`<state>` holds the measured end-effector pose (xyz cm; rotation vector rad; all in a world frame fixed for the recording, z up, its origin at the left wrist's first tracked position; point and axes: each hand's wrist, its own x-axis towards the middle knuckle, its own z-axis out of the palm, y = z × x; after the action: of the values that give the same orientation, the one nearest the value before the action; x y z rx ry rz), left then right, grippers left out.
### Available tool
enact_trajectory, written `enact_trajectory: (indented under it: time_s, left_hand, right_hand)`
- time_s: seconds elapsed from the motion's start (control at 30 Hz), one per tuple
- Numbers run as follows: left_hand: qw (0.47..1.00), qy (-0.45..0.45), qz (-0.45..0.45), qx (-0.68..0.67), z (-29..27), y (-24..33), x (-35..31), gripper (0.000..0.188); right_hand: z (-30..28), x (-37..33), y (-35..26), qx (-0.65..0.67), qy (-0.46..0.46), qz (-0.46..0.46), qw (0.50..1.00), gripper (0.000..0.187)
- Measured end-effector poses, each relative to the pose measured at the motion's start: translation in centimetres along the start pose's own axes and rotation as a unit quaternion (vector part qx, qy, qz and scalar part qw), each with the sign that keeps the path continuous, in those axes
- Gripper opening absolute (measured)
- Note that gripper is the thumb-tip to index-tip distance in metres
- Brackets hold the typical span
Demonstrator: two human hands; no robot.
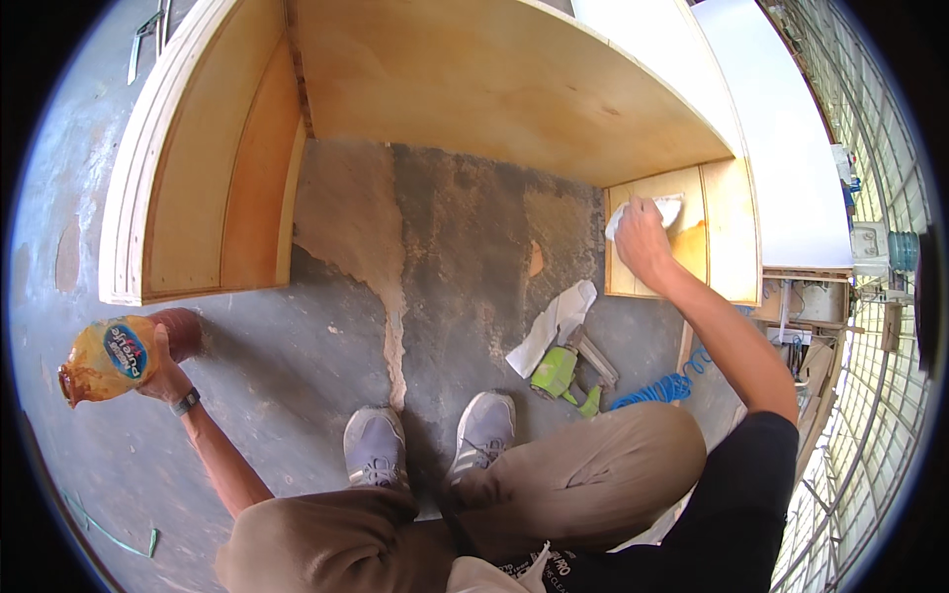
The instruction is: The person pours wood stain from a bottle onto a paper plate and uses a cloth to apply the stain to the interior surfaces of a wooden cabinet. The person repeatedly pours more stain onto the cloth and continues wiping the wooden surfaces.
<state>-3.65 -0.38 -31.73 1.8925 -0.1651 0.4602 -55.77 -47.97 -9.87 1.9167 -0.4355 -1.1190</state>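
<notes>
At the left, my left hand [166, 378] is wrapped round a clear plastic bottle [94, 358] with a blue label and amber-brown staining inside. The bottle lies tilted, its open, brown-stained end toward the left. My right arm reaches forward to the right end of a large wooden cabinet carcass [494, 79]. There my right hand [645, 242] grips a white cloth or paper wad [669, 210] against the inner face of the end panel [727, 222]. A darker, wet-looking patch shows on that panel beside the wad. My fingertips are partly hidden by the hand.
On the floor before my shoes lie a green air nailer [556, 374] and a crumpled white sheet [554, 324]. A blue coiled air hose [657, 392] runs beside my right knee. White board [781, 138] and a wire-mesh wall [890, 395] stand at the right.
</notes>
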Motion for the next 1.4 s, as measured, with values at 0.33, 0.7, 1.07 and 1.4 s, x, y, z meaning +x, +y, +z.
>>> enact_trajectory:
  time_s: [0.33, 0.7, 1.07, 1.4]
  left_hand:
    - [0.999, -0.016, -0.017, -0.025, -0.3, 0.1, 0.1, 0.056]
    - [0.999, -0.028, -0.033, -0.030, 0.1, -0.7, -0.2, 0.074]
    - [1.000, -0.004, 0.004, -0.023, 0.2, -0.5, 0.0, 0.067]
    - [1.000, -0.007, -0.021, -0.010, 0.3, -0.3, -0.1, 0.071]
  right_hand:
    - [6.8, 7.5, -2.5, -0.044, -0.045, 0.003, 0.998, 0.027]
    - [1.3, -10.6, -8.4, 0.084, -0.203, -0.129, 0.967, 0.024]
    - [0.7, -2.4, 5.1, -0.025, -0.010, 0.101, 0.995, 0.027]
    - [1.8, -3.3, 6.0, -0.004, -0.053, 0.095, 0.994, 0.028]
